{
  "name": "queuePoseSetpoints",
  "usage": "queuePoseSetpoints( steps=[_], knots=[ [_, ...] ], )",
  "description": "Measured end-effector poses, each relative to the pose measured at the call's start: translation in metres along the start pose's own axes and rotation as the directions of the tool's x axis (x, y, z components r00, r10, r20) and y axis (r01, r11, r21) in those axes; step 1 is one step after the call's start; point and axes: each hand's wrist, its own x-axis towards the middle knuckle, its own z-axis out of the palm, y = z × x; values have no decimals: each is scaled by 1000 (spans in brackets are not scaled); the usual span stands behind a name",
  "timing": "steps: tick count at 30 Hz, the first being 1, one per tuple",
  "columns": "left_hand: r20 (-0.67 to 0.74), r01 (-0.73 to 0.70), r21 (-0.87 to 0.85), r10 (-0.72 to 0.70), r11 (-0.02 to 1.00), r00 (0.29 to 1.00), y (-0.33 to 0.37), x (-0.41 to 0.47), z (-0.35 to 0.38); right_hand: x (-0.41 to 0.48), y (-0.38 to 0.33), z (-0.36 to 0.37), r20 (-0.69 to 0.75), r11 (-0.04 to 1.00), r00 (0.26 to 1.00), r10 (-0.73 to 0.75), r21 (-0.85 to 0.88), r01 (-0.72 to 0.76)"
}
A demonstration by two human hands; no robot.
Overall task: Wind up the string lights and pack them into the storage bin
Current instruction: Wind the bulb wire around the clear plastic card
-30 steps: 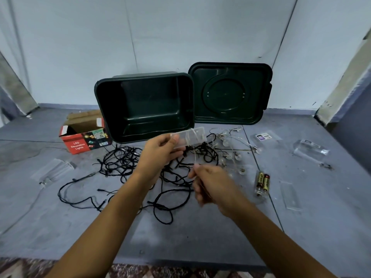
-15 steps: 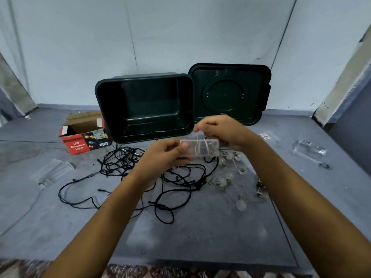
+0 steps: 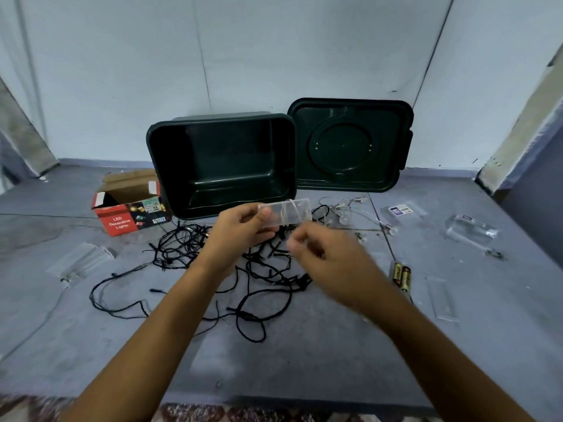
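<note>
String lights: my black set lies in a loose tangle on the floor, near me and in front of the storage bin. None of it is in the bin.
Cardboard box: open, at the far left beside the bin. Black cord lies close by, so a hard pull might drag the box.
Storage bin: tipped on its side with the mouth toward me and nothing inside. A wound bundle dropped in carelessly may roll back out.
Left hand: my fingers and thumb curl round the left end of the clear battery case, which I hold up in front of the bin. A few turns of thin wire cross the case, and if my grip slackens they could slide off.
Right hand: just right of the case and nearer me, blurred. The fingers look bunched, but I cannot tell whether they pinch the wire.
Bulbs: on the thin wire, on the floor to the right, beyond my hands. They may snag the black tangle as I wind.
Batteries: two, on the floor to the right. Trailing wire could sweep them away.
</note>
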Motion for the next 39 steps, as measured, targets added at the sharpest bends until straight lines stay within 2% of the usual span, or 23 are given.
queuePoseSetpoints(
  steps=[2,4,5,7,9,11,13,15,16,17,20,22,24,26,29,31,34,36,39],
  knots=[
    [39,20,23,-21,1000,999,-1,-3,1,23,-3,-23,-66,987,994,-92,-136,82],
    [82,28,25,-30,999,996,0,-7,4,50,3,-44,-82,986,992,-97,-141,85],
    [106,25,21,-27,999,994,2,-9,5,63,10,-52,-52,996,997,-59,-67,55],
    [144,23,-1,-23,1000,989,6,-13,7,83,32,-55,105,964,993,47,255,-73],
    [169,29,-23,-25,999,985,10,-15,8,92,56,-45,271,813,955,120,526,-251],
    [170,26,-34,-20,999,985,12,-15,9,89,75,-27,378,620,912,159,681,-390],
    [142,13,-42,-7,999,990,13,-15,9,77,82,-9,438,421,883,172,777,-467],
    [96,-1,-33,4,999,995,12,-13,8,60,78,6,435,323,877,205,816,-480],
    [76,-2,-30,4,1000,997,12,-13,8,49,73,12,398,332,886,236,824,-459],
    [55,2,-34,0,999,998,11,-11,7,39,68,18,349,390,898,269,813,-433],
    [-33,17,-41,-19,999,999,8,-7,4,6,43,26,257,643,915,311,652,-402],
    [-85,20,-20,-21,1000,996,6,-4,1,-9,24,22,223,833,935,274,432,-347],
    [-77,28,10,-27,1000,997,5,-4,-1,-10,7,11,152,985,978,142,74,-155],
    [-36,39,44,-38,998,999,4,-6,0,3,-6,-6,113,981,994,-4,-191,25],
    [10,70,64,-70,996,997,4,-10,6,40,-13,-37,86,946,992,-90,-305,112],
    [48,80,46,-82,996,995,6,-14,9,67,-2,-50,104,965,991,-80,-242,104],
    [82,76,9,-76,997,994,10,-17,10,92,35,-48,204,992,978,41,108,-64],
    [84,62,-8,-61,998,995,11,-18,9,95,60,-33,275,883,955,109,414,-220],
    [73,42,-14,-41,999,996,10,-17,8,86,81,-6,386,568,906,172,713,-411]
  ],
)
